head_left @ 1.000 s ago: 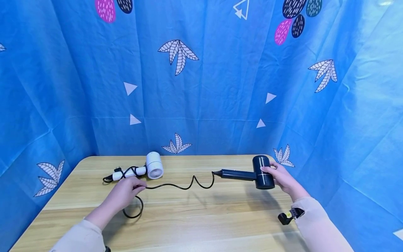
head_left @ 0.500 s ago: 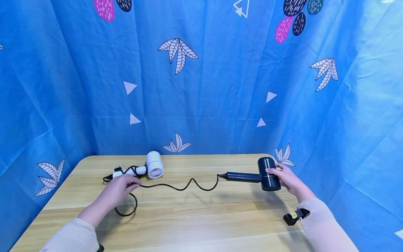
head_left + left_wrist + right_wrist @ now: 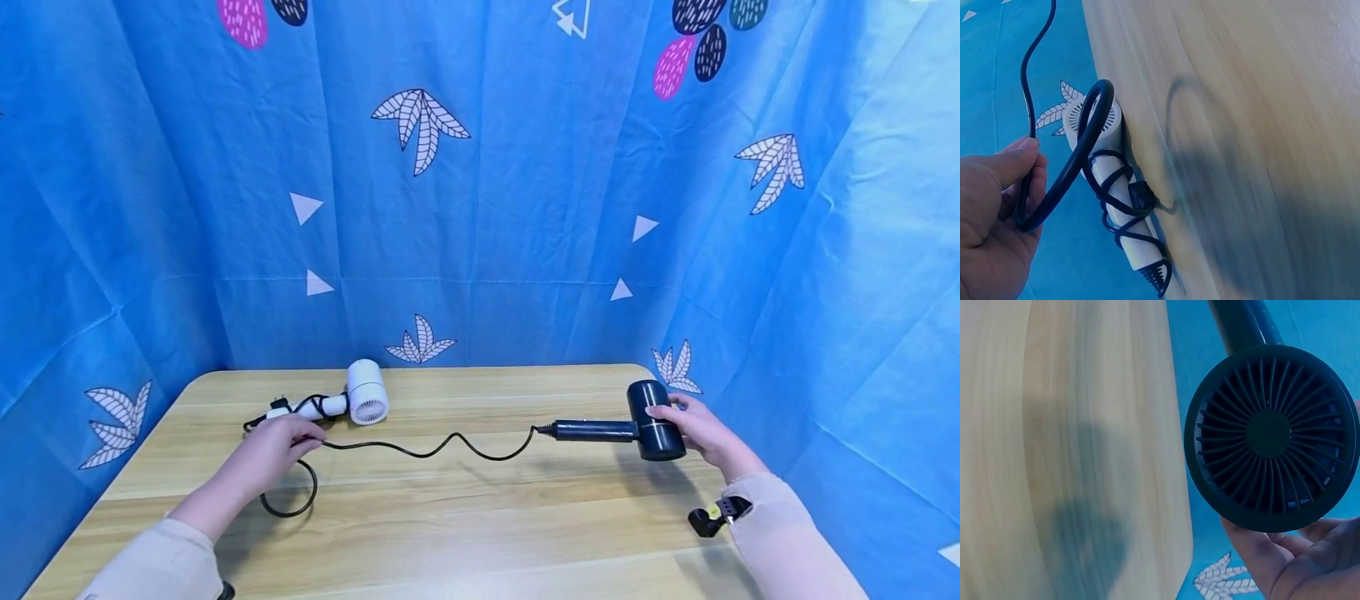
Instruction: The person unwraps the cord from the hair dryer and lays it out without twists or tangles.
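Note:
My right hand (image 3: 703,429) grips the barrel of a dark hair dryer (image 3: 657,421), held above the table with its handle pointing left. In the right wrist view the round vented end of the hair dryer (image 3: 1267,434) faces the camera. A black power cord (image 3: 423,454) runs slackly from the handle across to my left hand (image 3: 273,450), which pinches it between thumb and fingers. Beyond those fingers the cord hangs in a loop. A white hair dryer (image 3: 367,392) lies behind the left hand, its own black cord wrapped round the handle, as the left wrist view shows.
The pale wooden table (image 3: 465,533) has a rounded far right corner. A blue patterned curtain (image 3: 472,208) encloses it at the back and on both sides. On my right sleeve sits a small black device (image 3: 708,518).
Both hands have moved apart: the right one shifts right and slightly lower with the dark hair dryer, the left one goes left with the cord. The cord's span is longer and its waves flatter.

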The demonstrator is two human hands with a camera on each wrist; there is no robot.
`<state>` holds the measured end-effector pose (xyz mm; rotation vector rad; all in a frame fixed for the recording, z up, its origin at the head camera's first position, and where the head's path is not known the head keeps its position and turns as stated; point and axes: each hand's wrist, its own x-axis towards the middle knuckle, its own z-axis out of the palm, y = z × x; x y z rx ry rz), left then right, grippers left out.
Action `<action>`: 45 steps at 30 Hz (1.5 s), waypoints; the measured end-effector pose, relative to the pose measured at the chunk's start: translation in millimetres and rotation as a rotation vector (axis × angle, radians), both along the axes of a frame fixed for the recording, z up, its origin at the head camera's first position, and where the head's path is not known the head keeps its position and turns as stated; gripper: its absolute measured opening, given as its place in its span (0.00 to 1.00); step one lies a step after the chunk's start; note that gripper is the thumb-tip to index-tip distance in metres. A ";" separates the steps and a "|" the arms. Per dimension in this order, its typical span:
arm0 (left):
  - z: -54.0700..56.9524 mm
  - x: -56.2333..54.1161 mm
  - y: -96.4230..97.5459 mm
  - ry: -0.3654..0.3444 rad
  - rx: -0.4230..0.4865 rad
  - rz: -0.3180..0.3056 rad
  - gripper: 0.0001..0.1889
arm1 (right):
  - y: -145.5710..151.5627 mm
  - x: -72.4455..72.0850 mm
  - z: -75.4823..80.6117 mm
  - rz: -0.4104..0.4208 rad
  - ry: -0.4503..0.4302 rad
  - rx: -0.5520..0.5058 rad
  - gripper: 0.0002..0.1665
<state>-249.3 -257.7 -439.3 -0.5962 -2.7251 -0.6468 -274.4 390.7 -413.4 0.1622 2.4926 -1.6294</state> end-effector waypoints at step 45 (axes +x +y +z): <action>-19.0 5.6 -15.7 -0.069 -0.174 -0.179 0.09 | 42.3 1.7 -43.0 0.001 -0.189 0.038 0.41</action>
